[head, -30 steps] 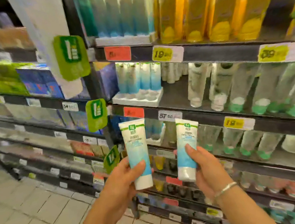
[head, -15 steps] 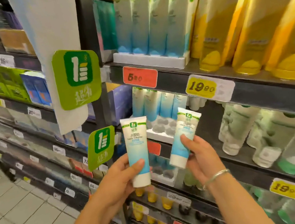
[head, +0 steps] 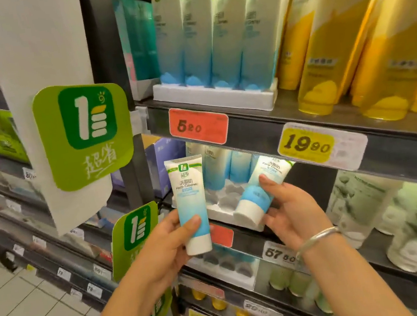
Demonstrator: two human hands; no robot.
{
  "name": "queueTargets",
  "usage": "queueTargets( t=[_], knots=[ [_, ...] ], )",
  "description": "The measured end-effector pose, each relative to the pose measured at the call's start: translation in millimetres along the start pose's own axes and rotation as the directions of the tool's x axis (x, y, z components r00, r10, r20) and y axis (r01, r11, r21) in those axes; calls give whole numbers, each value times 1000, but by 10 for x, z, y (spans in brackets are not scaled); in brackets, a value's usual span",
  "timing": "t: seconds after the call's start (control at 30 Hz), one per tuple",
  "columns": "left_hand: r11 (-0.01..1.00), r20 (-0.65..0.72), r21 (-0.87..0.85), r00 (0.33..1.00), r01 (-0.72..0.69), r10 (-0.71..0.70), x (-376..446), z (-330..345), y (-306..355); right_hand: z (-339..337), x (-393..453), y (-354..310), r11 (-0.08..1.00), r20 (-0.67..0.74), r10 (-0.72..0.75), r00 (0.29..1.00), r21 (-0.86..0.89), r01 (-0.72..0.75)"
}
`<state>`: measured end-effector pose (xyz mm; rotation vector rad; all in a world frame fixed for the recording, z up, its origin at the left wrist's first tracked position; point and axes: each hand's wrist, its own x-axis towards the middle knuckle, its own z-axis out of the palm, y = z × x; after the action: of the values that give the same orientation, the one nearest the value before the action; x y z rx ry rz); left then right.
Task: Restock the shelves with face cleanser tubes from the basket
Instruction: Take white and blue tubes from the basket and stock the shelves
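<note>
The left hand [head: 164,238] gripped one face cleanser tube [head: 191,204] upright, cap down, thumb across its front and fingers curled behind it, just in front of the middle shelf. The right hand [head: 291,210] pinched a second tube [head: 260,191], tilted with its white cap low and left, fingers curled round its body, over the white tray [head: 224,208] with open slots. A silver bangle [head: 317,240] sat on that wrist. A red price tag [head: 199,125] hung above.

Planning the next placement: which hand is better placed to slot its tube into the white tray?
Right hand: its tilted blue-and-white tube already lies over the white moulded tray; the left hand holds its upright tube before the tray's left end.
</note>
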<state>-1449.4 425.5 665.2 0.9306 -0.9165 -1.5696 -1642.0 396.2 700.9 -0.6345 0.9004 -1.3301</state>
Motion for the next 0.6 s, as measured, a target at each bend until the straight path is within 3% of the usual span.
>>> queueTargets(
  t=[0.13,0.27,0.47,0.6],
  knots=[
    [1000,73,21,997,-8,6,49,-67,119,130,144,36,942,-132,-284,950,-221,251],
    [999,129,35,992,3,-7,85,-129,223,243,303,99,821,-197,-468,862,-457,341],
    [997,208,66,977,31,-45,108,-188,235,323,471,228,637,-177,-601,779,-695,334],
    [994,246,93,967,48,-70,109,-235,227,401,520,280,469,-90,-668,738,-821,325]
  ],
)
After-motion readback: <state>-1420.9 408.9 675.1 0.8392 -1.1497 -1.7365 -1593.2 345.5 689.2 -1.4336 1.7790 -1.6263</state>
